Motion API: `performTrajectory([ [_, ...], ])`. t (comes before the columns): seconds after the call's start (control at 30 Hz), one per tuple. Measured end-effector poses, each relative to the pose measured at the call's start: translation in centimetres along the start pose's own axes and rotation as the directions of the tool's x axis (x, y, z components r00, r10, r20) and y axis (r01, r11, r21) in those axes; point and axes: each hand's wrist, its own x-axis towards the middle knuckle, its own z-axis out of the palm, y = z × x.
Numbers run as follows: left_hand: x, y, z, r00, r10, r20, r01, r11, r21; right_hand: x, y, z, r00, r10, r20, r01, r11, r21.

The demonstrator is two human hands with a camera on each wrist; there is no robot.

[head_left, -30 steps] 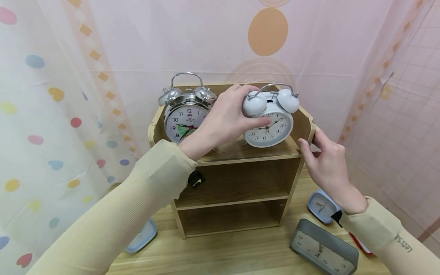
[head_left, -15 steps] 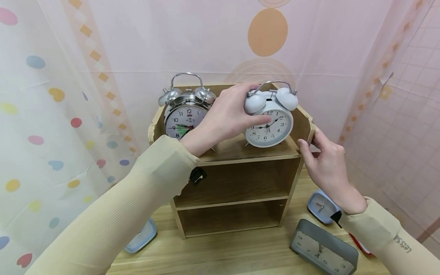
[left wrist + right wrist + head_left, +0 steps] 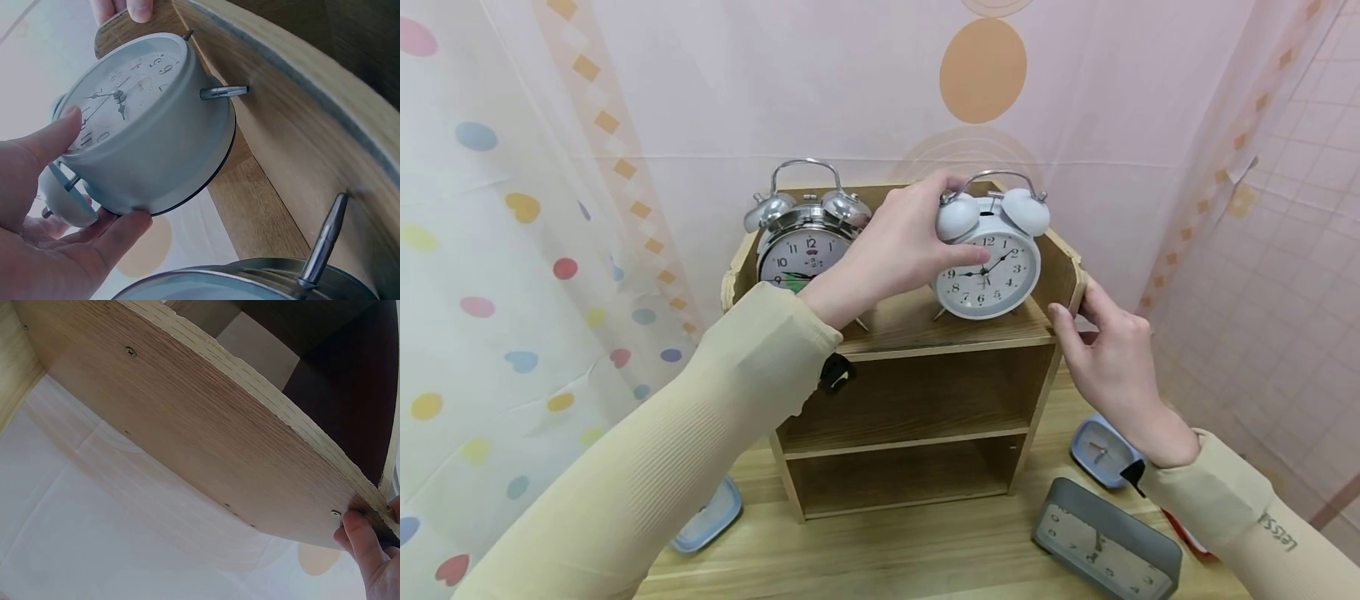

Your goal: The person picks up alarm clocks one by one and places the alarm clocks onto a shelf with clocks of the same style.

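Note:
My left hand (image 3: 898,242) grips a white twin-bell alarm clock (image 3: 996,292) by its left side, with the thumb across the dial's edge and the fingers behind. The clock's short metal legs stand on or just above the top board of a small wooden shelf (image 3: 940,354); the left wrist view shows them close to the wood. A silver twin-bell alarm clock (image 3: 801,246) stands on the same board to the left, partly hidden by my left wrist. My right hand (image 3: 1112,354) pinches the top of the shelf's right side panel (image 3: 206,425), thumb and fingers on either side.
On the wooden table (image 3: 880,550), a grey rectangular clock (image 3: 1105,542), a small blue clock (image 3: 1105,450) and a partly hidden red object (image 3: 1187,533) lie to the right. Another blue clock (image 3: 711,517) lies left. A patterned curtain (image 3: 850,83) hangs behind the shelf.
The white clock has tipped slightly back to a more upright stance, its handle rising a little. My left forearm has shifted slightly up and right. The right hand stays in place.

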Motion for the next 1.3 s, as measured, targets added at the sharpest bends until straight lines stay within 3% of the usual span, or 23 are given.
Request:
performTrajectory([
  [0.73, 1.4, 0.2, -1.2, 0.992, -0.055, 0.116, 0.044, 0.995, 0.093, -0.1, -0.3, 0.2, 1.0, -0.002, -0.006, 0.002, 1.0, 0.001],
  [1.3, 2.0, -0.3, -1.3, 0.987, -0.043, 0.152, 0.032, 0.996, 0.078, -0.2, -0.2, 0.3, 1.0, 0.005, -0.006, -0.005, 1.0, -0.011],
])
